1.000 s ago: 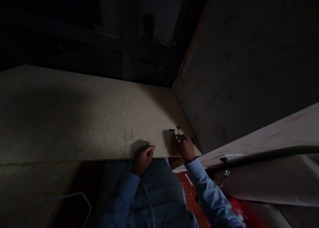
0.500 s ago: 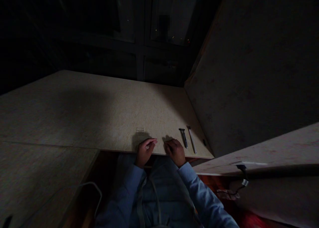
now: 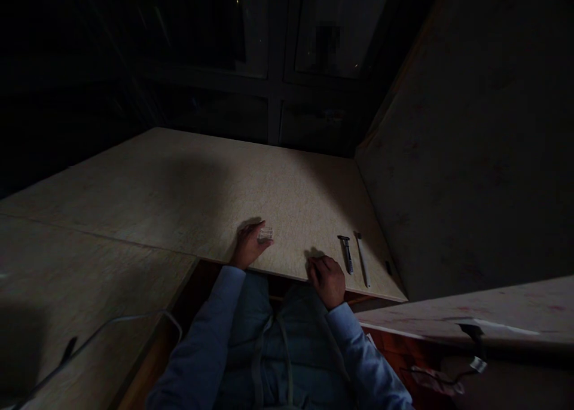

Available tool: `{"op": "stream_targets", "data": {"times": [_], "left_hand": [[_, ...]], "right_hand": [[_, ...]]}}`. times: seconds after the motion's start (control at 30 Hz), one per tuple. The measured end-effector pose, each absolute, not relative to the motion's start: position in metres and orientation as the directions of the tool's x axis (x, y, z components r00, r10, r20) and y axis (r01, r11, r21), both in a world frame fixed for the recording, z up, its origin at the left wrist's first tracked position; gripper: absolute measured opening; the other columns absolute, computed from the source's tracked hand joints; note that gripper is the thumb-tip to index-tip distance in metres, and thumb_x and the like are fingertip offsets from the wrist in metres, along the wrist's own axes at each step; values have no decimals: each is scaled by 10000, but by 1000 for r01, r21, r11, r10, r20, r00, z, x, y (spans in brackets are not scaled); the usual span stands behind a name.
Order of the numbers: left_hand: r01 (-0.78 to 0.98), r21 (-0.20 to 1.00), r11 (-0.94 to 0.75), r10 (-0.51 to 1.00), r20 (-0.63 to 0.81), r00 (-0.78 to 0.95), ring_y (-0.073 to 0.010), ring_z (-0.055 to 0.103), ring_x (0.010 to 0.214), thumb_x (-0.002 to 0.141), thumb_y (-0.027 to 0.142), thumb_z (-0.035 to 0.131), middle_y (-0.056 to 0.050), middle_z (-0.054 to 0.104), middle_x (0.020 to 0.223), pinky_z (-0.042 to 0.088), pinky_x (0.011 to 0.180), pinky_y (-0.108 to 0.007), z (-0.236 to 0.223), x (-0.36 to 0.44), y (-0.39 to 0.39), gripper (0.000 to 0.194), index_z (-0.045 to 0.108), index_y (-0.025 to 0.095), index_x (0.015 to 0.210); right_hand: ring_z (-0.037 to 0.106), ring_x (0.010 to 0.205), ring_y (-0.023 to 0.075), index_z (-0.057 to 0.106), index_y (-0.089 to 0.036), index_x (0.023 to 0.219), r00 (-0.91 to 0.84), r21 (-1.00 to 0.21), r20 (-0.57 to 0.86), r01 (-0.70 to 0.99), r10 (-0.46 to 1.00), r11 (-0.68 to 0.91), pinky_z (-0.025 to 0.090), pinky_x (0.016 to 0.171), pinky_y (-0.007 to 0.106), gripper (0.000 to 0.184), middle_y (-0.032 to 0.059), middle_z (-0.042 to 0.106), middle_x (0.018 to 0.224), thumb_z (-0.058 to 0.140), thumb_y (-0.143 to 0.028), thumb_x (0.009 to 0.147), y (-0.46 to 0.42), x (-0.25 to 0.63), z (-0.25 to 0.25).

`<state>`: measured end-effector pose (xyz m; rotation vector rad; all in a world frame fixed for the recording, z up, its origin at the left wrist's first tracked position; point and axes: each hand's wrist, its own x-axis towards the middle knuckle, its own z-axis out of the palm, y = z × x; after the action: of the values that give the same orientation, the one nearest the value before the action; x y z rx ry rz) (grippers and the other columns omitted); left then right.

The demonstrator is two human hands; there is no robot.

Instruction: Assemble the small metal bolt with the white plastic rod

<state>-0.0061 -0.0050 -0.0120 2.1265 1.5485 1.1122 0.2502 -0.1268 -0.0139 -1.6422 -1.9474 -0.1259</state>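
A small clear container (image 3: pixel 265 233) lies on the pale tabletop (image 3: pixel 287 201). My left hand (image 3: pixel 251 242) reaches over to it from the left, fingers along its far side and thumb at its near side, so it sits between them. At the table's front edge rests my right hand (image 3: pixel 328 278), its fingers curled in loosely and nothing showing in them. Just right of that hand lies a razor (image 3: pixel 347 254) with a dark head pointing away from me. Beside the razor is a toothbrush (image 3: pixel 363 260) with a pale handle, roughly parallel to it.
A patterned wall (image 3: pixel 470 159) bounds the table on the right, with a small dark object (image 3: pixel 388 268) near it. Dark windows (image 3: pixel 332 39) stand behind the table. At lower left, a pale cable (image 3: pixel 130 317) runs across a second surface (image 3: pixel 103 290).
My left hand has moved left and forward, its fingers spreading around the clear container. The right hand stays curled near the razor. The whole view has shifted slightly.
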Motion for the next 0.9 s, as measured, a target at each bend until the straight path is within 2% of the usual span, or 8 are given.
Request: {"op": "stream_targets", "data": {"times": [0.1, 0.27, 0.47, 0.57, 0.73, 0.8, 0.9], "left_hand": [[617, 682, -393, 897, 432, 95, -311, 682, 1072, 679, 299, 829, -111, 726, 1142, 549, 959, -522, -9, -2, -8, 508, 674, 254, 1161], [488, 774, -403, 897, 440, 43, -229, 702, 993, 778, 302, 758, -104, 691, 1187, 602, 853, -388, 2, 18, -28, 523, 605, 243, 1274], [463, 762, -453, 878, 471, 84, -214, 683, 1033, 806, 299, 758, -109, 668, 1240, 586, 894, -370, 10, 48, -53, 547, 562, 229, 1312], [472, 759, -449, 885, 451, 116, -230, 677, 1073, 814, 328, 757, -110, 674, 1243, 574, 931, -383, 8, 62, -63, 586, 532, 236, 1347], [474, 722, -504, 860, 466, 206, -258, 654, 1142, 827, 317, 740, -119, 651, 1303, 550, 991, -421, 0, 86, -79, 615, 497, 241, 1388], [495, 675, -548, 833, 498, 242, -272, 628, 1193, 841, 276, 709, -124, 645, 1313, 529, 1029, -439, -3, 94, -85, 599, 492, 240, 1398], [516, 593, -618, 778, 555, 294, -278, 604, 1230, 867, 244, 658, -130, 637, 1327, 516, 1051, -447, -7, 102, -93, 581, 477, 236, 1418]], "right_hand": [[604, 838, 242, 753, -185, 997, -59, -306, 466, 926, 883, 224, 461, 774, 350, 298, 112, 697, 877, 473, -287, 978, -127, 250, -13], [607, 851, 236, 751, -186, 1001, -66, -305, 454, 926, 889, 224, 458, 784, 339, 274, 104, 701, 883, 494, -273, 965, -127, 250, -11], [617, 860, 239, 753, -184, 1003, -33, -339, 418, 921, 908, 190, 461, 789, 342, 276, 111, 707, 905, 495, -274, 963, -127, 248, -8], [634, 863, 232, 749, -193, 1002, -3, -427, 407, 883, 913, 193, 475, 810, 342, 312, 103, 721, 906, 460, -308, 987, -127, 247, -4], [659, 973, 226, 681, -204, 1153, 95, -690, 382, 691, 919, 215, 510, 895, 354, 333, 96, 722, 1038, 478, -409, 986, -129, 251, 5], [655, 993, 227, 616, -199, 1257, 134, -765, 360, 609, 923, 210, 525, 898, 359, 389, 100, 695, 1066, 521, -429, 958, -130, 252, 7], [638, 1040, 240, 526, -174, 1365, 151, -813, 354, 537, 923, 225, 536, 912, 373, 547, 124, 646, 1139, 614, -434, 892, -132, 250, 6]]}}
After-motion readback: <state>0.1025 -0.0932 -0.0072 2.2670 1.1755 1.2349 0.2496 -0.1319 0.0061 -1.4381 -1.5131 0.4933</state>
